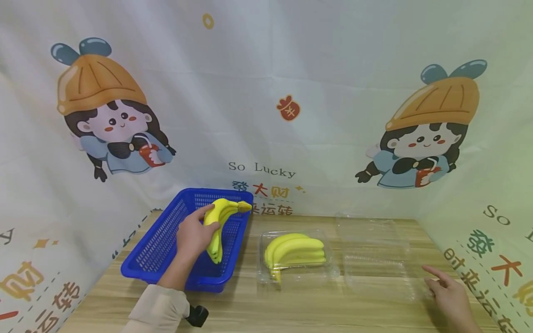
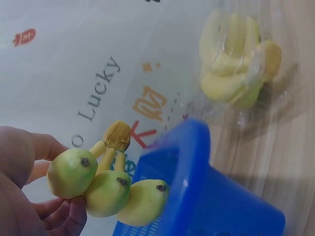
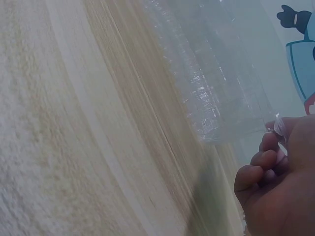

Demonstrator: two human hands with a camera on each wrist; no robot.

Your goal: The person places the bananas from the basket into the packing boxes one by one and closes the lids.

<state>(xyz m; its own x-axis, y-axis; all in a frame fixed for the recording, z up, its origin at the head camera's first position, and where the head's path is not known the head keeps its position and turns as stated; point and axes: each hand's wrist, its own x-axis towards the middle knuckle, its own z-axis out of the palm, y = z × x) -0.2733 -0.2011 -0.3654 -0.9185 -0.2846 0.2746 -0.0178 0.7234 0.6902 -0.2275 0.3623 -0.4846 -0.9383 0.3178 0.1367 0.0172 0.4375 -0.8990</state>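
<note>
In the head view my left hand (image 1: 195,233) grips a bunch of yellow bananas (image 1: 220,224), stem pointing right, over the blue basket (image 1: 143,276). From the left wrist, the greenish tips of the bananas (image 2: 108,191) face the camera, with the thumb and fingers (image 2: 42,147) around one side. My right hand (image 1: 451,296) is at the right edge of an open clear plastic box (image 1: 374,273). Seen from the right wrist, that hand (image 3: 275,182) pinches a small tab on the rim of the box (image 3: 216,93), its other fingers curled.
Between the basket and the open box stands another clear plastic box (image 1: 262,273), holding a bunch of bananas (image 1: 295,249). Everything is on a wood-grain table (image 1: 237,310), with a printed cloth (image 1: 316,152) hanging behind and at the sides.
</note>
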